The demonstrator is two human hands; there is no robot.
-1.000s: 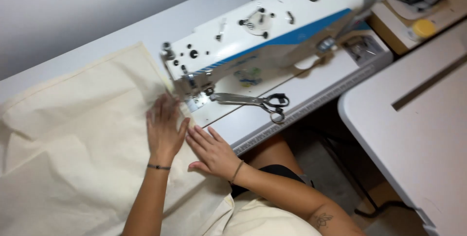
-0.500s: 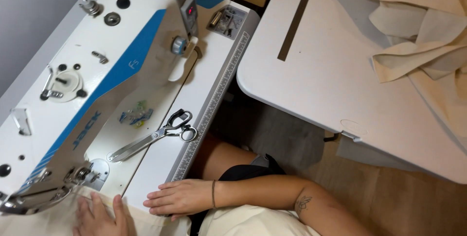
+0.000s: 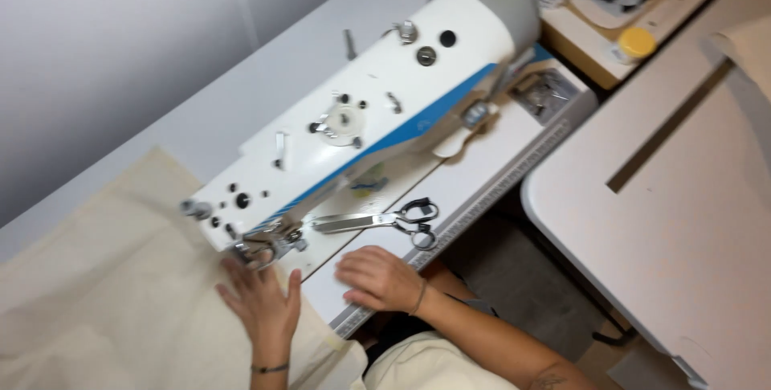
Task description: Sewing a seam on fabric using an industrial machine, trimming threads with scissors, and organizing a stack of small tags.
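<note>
Sewing station viewed from above. The cream fabric (image 3: 96, 294) is spread over the left of the white worktop (image 3: 490, 189), under the presser foot at the near end of the white-and-blue sewing machine (image 3: 361, 125). Compared with half a second earlier, the left hand (image 3: 261, 302) is now seen whole, laid flat and open on the fabric just before the foot; feeding appears under way. The right hand (image 3: 381, 277) rests loosely curled and empty, near the scissors (image 3: 377, 219). A second grey table (image 3: 683, 221) stands right; a pale wall lies beyond.

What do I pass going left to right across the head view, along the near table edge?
Cream fabric → left hand flat on it → right hand on the table → scissors just beyond it → second grey table.
</note>
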